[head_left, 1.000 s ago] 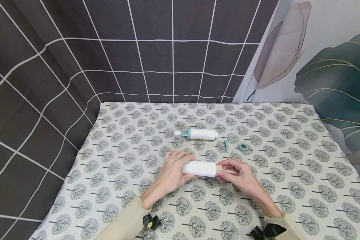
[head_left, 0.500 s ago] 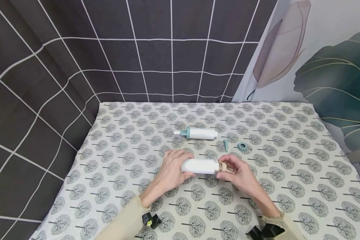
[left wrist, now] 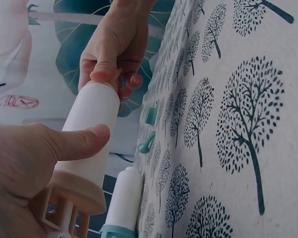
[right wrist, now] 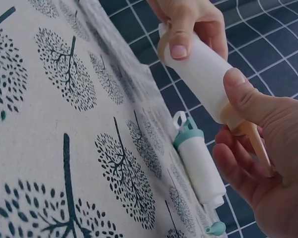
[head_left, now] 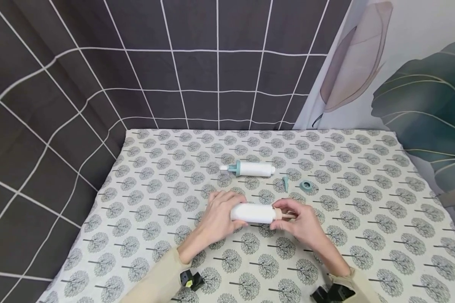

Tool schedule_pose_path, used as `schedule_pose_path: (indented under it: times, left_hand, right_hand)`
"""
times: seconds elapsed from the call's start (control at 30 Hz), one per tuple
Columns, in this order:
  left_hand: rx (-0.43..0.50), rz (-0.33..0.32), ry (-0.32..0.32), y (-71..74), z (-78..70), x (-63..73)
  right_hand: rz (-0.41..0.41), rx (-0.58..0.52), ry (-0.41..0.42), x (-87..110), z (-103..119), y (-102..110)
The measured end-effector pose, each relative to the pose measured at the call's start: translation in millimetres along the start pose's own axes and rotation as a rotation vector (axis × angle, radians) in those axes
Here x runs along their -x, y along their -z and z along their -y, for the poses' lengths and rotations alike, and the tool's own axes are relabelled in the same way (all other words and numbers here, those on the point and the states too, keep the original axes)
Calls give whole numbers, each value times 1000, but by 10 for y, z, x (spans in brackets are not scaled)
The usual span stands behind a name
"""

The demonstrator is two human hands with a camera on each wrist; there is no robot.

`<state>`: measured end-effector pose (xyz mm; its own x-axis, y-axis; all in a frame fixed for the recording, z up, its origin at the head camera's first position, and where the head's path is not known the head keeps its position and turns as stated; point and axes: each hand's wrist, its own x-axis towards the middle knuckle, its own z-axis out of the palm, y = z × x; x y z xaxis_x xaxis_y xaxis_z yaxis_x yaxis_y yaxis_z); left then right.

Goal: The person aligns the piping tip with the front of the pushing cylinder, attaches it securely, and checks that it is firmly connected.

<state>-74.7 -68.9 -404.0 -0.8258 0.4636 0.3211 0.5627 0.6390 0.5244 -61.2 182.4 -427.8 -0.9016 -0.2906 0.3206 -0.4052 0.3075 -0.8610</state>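
My left hand (head_left: pixel 223 213) grips a white cylinder (head_left: pixel 253 213), its thumb across the side. In the left wrist view a beige open-framed end piece (left wrist: pixel 74 193) shows below that hand. My right hand (head_left: pixel 301 219) is at the other end, thumb and fingers around a beige collar and tapered nozzle (right wrist: pixel 256 144). The collar sits up against the cylinder's end, and the right thumb overlaps the white wall there in the right wrist view. The cylinder lies roughly level, held over the patterned cloth.
Behind the hands lies a similar white cylinder (head_left: pixel 255 169) with a teal collar and a clear-white end. To its right are a small teal nozzle (head_left: pixel 285 184) and a teal ring (head_left: pixel 306 186). The tree-print cloth (head_left: pixel 167 244) meets a dark gridded curtain (head_left: pixel 197 71) at the back.
Half a second ago the beige collar stood slightly apart from the cylinder, its white neck showing; now it is against the end. My left hand keeps its grip throughout.
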Motion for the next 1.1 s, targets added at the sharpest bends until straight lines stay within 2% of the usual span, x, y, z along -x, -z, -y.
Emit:
schedule_pose_path:
  times: [0.17,0.43,0.5,0.67,0.73,1.1]
  left_hand:
    - [0,9,4,12,4,-4]
    - [14,36,23,38,7,-2]
    - [6,32,18,43,-1,1]
    - [-35,8,-9,40,-17,12]
    - [-41,-1,-15,39,-19,16]
    - [-31,12,14,48,-8,30]
  right_hand:
    - [-31,35,56,5,-12,-35]
    - [-90,146,236,-4,-27,-59]
    - [-81,127,220,-4,-31,-56]
    - [-49,1,71,14,-30,-51]
    - [-42,-13,38,14,-27,-51]
    - [44,-3,58,42,-11,10]
